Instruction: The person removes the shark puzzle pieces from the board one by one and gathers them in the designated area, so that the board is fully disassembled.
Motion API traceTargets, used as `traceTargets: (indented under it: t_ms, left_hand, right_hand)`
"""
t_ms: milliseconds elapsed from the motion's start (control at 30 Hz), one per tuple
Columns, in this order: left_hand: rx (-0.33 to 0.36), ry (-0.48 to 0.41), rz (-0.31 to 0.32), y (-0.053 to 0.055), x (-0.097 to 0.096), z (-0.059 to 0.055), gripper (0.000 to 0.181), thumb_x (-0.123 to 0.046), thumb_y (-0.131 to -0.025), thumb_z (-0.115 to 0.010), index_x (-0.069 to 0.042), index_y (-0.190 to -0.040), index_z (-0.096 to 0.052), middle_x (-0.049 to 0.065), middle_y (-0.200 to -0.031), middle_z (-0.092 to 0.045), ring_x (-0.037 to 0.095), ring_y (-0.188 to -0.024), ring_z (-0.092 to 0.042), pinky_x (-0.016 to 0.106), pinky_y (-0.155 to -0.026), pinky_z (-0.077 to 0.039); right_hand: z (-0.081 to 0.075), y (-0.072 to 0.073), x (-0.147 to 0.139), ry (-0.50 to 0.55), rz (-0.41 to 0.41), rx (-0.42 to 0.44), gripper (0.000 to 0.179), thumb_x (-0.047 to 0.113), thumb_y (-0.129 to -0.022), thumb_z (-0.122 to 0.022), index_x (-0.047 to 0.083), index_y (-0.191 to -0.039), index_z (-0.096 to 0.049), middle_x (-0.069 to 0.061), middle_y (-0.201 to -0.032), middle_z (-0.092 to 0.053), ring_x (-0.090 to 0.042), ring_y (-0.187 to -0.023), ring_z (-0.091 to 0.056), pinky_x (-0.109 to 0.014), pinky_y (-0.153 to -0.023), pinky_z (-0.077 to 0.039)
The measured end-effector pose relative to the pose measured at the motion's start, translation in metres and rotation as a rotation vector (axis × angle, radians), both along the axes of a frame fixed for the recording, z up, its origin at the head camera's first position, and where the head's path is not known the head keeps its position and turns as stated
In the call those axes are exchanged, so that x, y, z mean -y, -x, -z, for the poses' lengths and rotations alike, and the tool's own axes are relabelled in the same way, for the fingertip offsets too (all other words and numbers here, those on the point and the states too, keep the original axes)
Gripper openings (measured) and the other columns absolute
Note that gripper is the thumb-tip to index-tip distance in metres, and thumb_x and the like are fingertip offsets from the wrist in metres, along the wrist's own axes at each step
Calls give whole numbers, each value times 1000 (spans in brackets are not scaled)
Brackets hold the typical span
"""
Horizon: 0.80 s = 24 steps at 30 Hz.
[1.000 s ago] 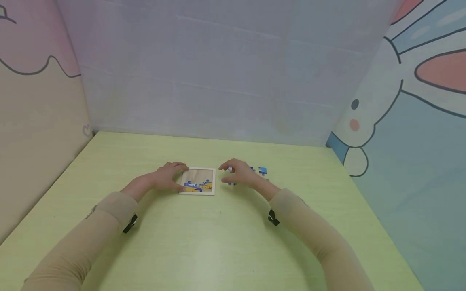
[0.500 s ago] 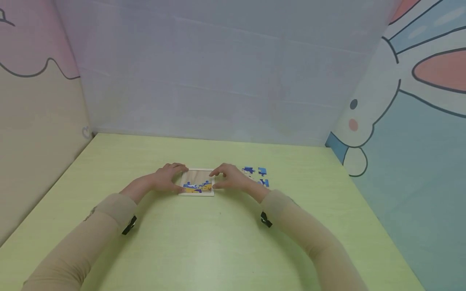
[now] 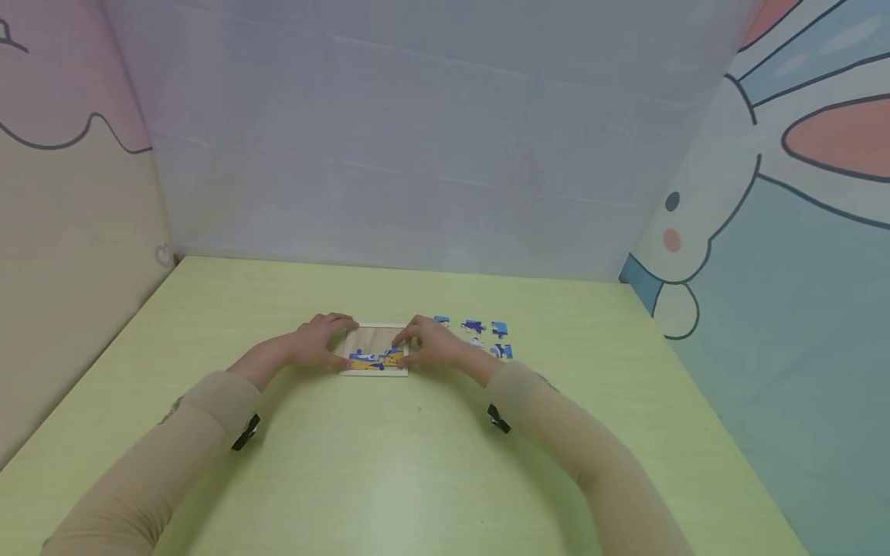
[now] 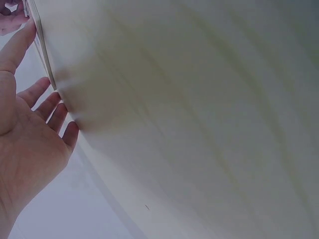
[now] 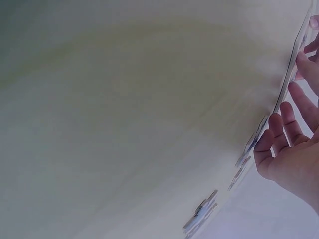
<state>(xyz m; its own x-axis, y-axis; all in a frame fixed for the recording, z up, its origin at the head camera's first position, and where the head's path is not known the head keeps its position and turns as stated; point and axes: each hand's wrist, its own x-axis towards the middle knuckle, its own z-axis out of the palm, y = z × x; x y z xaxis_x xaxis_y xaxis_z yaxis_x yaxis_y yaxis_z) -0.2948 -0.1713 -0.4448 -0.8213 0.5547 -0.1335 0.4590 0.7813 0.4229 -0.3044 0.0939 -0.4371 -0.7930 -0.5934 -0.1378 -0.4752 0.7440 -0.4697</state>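
A square wooden puzzle tray (image 3: 374, 374) with a pale rim lies on the table. Blue and yellow jigsaw pieces (image 3: 366, 361) line its near side, and bare wood shows behind them. My left hand (image 3: 320, 340) grips the tray's left side, thumb at the near corner and fingertips at the far one. In the left wrist view its other fingers (image 4: 59, 117) reach down to the table. Over the tray's right rim, my right hand (image 3: 434, 344) has thumb and index finger around a blue-and-yellow jigsaw piece (image 3: 393, 355) inside the tray. The hand partly covers that rim.
Several loose blue and white jigsaw pieces (image 3: 500, 329) lie on the table right of the tray, some partly behind the right hand. A printed cloth wall (image 3: 403, 154) stands behind the pale green tabletop (image 3: 389, 463), with more walls at both sides.
My right hand has moved left from beside the loose pieces to the tray's right side, and thumb and index finger have come closer together. The left hand stays at the tray.
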Motion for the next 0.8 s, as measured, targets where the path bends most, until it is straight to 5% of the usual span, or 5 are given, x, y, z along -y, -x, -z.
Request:
traceTargets:
  t_ms: [800]
  left_hand:
    - [-29,-4,-5,-3,-1,-2,78,-43,-81,-70,-4,-141,-40,23,-147,-32,49,-131,-29,68,-100,-27]
  right_hand:
    - [-5,-5,6,82,-9,85,27,23,-81,-75,21,-107,-64,10,-93,-64,-8,-84,-57,-21,-75,-46]
